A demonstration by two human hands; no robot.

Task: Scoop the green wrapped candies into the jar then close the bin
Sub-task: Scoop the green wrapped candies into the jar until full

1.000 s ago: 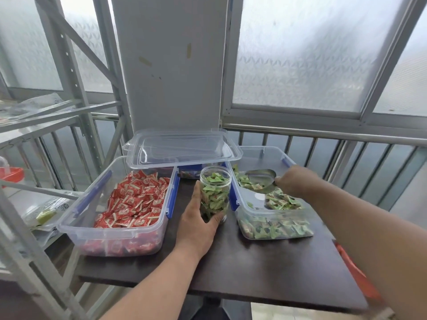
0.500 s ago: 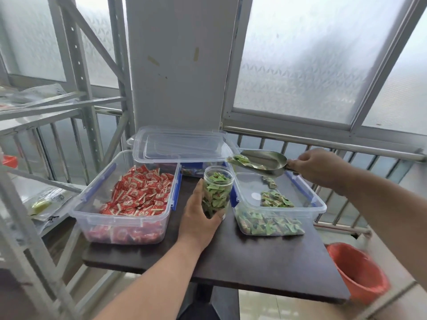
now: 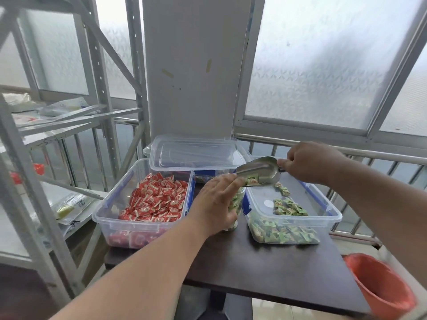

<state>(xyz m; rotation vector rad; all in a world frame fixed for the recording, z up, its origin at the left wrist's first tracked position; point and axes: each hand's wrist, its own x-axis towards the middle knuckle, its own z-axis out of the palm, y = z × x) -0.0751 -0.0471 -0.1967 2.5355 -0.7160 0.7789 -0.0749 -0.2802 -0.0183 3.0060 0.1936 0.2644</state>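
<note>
Head view: left hand (image 3: 216, 202) wrapped around jar (image 3: 236, 205) on surface (image 3: 272, 269); right hand (image 3: 307, 161) gripping scoop (image 3: 260, 170), tilted over jar mouth, green candy (image 3: 252, 180) at lip.

Head view looks forward and down, close over table (image 3: 265, 271)

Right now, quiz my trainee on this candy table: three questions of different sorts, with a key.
1. True or false: the metal scoop is tipped toward the jar.
2. Which hand grips the jar: A left hand, B right hand?
3. Fill in: the bin on the left holds ___ wrapped candies.

Key: 1 true. 2 A. 3 red.
</note>
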